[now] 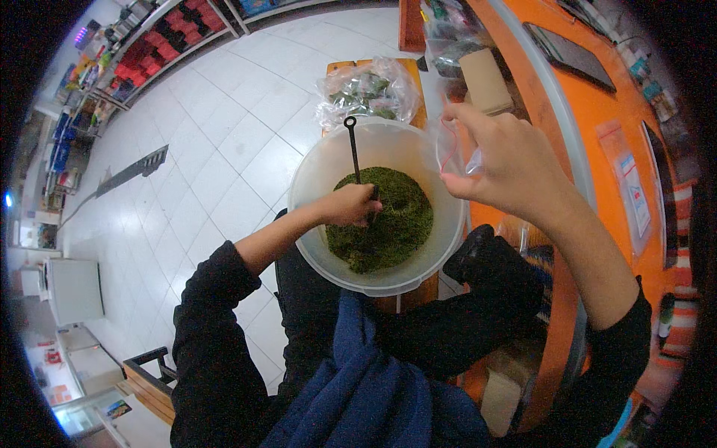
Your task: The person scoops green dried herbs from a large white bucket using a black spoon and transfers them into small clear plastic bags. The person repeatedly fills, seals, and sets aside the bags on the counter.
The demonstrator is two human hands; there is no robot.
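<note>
A translucent plastic tub point(313, 151) stands before me, holding a heap of dried, crushed green herb point(397, 241). My left hand point(352, 204) is inside it, closed around a black utensil point(354, 148) whose ringed handle end points up and away from me. The utensil's working end is hidden by my hand and cannot be made out. Above the tub's right rim, my right hand point(498, 157) pinches a small clear zip bag point(456, 148) with a red seal line, between thumb and fingers. The bag's mouth appears spread apart, and no herb shows inside.
Behind the tub, clear plastic bags with green contents point(367, 92) lie on a wooden bench point(417, 84). To the right curves an orange counter point(571, 73) carrying a tablet point(571, 56) and a flat zip bag point(624, 179). A black power strip point(134, 168) lies on the tiled floor.
</note>
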